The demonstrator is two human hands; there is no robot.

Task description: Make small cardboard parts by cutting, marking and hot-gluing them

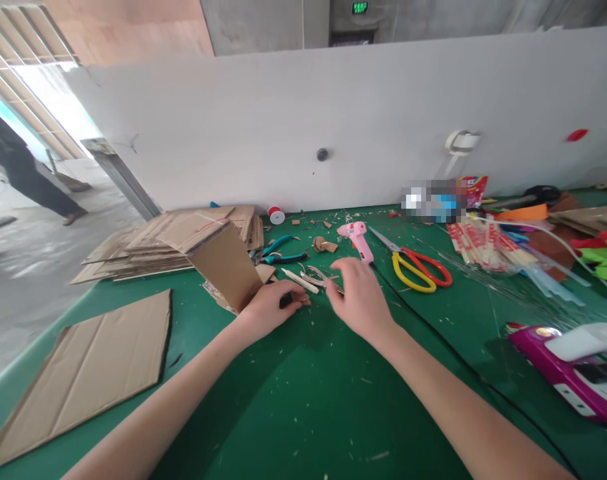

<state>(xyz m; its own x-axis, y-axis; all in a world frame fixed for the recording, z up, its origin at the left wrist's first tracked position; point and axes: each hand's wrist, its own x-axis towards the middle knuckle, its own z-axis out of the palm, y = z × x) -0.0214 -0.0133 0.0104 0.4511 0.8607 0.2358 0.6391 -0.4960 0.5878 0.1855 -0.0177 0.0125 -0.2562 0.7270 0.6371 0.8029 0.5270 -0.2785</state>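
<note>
My left hand (268,305) rests low over the green table, thumb and fingers pinched around a small brown cardboard scrap (306,301). Just behind that hand stands a folded cardboard piece (224,263), tilted upright. My right hand (362,293) hovers with thumb and fingers apart and nothing visible between them. A metal hand tool (314,273), its exact kind unclear, lies just left of it beside a white stick-like tool (300,280). Beyond the right hand are a pink hot glue gun (358,240) and scissors (412,265) with one yellow and one red handle.
Flat cardboard sheets (128,243) are stacked at back left; another sheet (90,367) lies in front. Teal-handled pliers (283,257) and a red-and-white spool (276,215) sit mid-back. A black cord (448,343) runs right, near a magenta iron (558,373). A white partition (263,127) borders the table.
</note>
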